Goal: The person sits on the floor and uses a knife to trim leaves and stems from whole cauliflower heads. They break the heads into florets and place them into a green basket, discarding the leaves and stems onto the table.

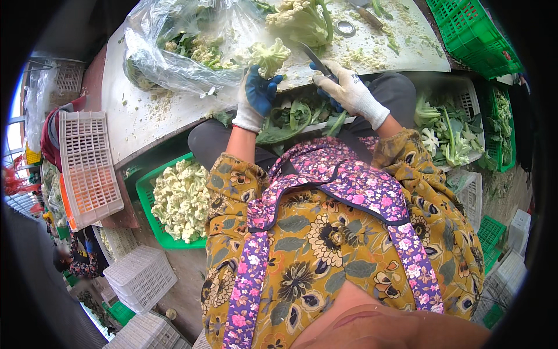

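My left hand (258, 94), in a white glove with a blue coated palm, holds a cauliflower floret (270, 56) upright on its stem at the near edge of the white table (126, 122). My right hand (344, 87), gloved alike, grips a knife (314, 57) by its handle, the dark blade pointing up and left towards a large cauliflower head (298, 22). The blade and the floret are apart. A clear plastic bag (152, 56) with leaves and cauliflower scraps lies left of my hands. Cauliflower leaves (287, 122) lie below them, by my lap.
Cut florets fill a green basket (146, 192) at my left. A crate of leaves and stalks (475, 104) stands at my right. On the table lie a metal ring-like item (345, 28) and a wooden-handled tool (369, 17). A co-worker (78, 261) is far left.
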The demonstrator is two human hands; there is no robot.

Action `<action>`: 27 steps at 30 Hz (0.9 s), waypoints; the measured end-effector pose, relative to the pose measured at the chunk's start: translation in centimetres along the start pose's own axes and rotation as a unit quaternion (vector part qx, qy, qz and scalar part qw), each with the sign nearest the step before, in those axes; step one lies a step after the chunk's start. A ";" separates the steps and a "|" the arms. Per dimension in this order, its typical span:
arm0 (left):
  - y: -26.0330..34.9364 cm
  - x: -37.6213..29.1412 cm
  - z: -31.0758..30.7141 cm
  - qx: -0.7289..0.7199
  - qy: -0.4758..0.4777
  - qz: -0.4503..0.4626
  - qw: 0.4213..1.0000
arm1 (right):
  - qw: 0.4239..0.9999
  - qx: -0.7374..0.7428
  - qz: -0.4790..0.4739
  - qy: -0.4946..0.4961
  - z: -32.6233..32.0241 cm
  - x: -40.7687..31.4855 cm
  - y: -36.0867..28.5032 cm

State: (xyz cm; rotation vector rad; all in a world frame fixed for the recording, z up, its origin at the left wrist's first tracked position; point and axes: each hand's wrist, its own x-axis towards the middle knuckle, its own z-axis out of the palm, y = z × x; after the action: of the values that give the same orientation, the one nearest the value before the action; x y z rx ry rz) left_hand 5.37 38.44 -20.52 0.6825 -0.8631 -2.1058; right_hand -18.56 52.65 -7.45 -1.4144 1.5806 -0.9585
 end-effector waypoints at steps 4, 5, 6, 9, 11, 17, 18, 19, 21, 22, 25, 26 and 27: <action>2.8 -5.1 4.5 -0.179 -0.020 -0.033 0.983 | 0.990 0.006 -0.130 0.052 2.9 2.3 -2.6; 2.8 -6.2 4.8 -0.196 -0.040 -0.018 0.980 | 0.984 -0.034 -0.166 0.049 3.6 2.9 -3.0; 3.3 -7.8 6.3 -0.214 -0.058 -0.001 0.975 | 0.987 -0.055 -0.141 -0.046 4.0 3.4 -3.6; 5.3 -10.9 8.7 -0.240 -0.098 0.028 0.966 | 0.987 0.002 -0.133 -0.088 5.6 4.8 -3.3; 6.0 -12.8 9.1 -0.249 -0.053 0.044 0.966 | 0.980 0.020 -0.100 -0.171 5.7 4.6 -6.5; 7.0 -16.8 6.9 -0.241 0.039 0.164 0.956 | 0.950 -0.046 -0.263 -0.164 8.1 1.3 -10.9; 7.4 -17.3 7.4 -0.248 0.011 0.184 0.951 | 0.928 -0.083 -0.333 -0.146 8.7 1.1 -10.2; 7.3 -17.7 7.4 -0.249 0.028 0.199 0.947 | 0.909 -0.109 -0.378 -0.139 9.2 1.0 -9.8; 7.1 -18.7 7.5 -0.250 0.062 0.229 0.939 | 0.911 -0.116 -0.350 -0.188 10.5 0.7 -9.8; 6.9 -19.2 7.4 -0.225 0.086 0.252 0.937 | 0.910 -0.142 -0.334 -0.201 11.0 0.6 -10.2; 6.3 -21.7 7.7 -0.156 0.158 0.308 0.925 | 0.899 -0.204 -0.280 -0.268 12.5 0.8 -11.9; 6.2 -22.7 7.7 -0.138 0.173 0.313 0.923 | 0.891 -0.211 -0.259 -0.308 13.0 1.1 -12.7; 6.1 -23.3 7.5 -0.156 0.179 0.323 0.916 | 0.882 -0.221 -0.235 -0.344 13.6 1.2 -13.3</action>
State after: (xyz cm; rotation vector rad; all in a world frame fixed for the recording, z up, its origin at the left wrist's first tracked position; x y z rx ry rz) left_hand 16.34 56.60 -6.83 0.4981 -0.4427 -1.4136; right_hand -0.88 49.83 -0.88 -2.2169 0.9466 -0.2502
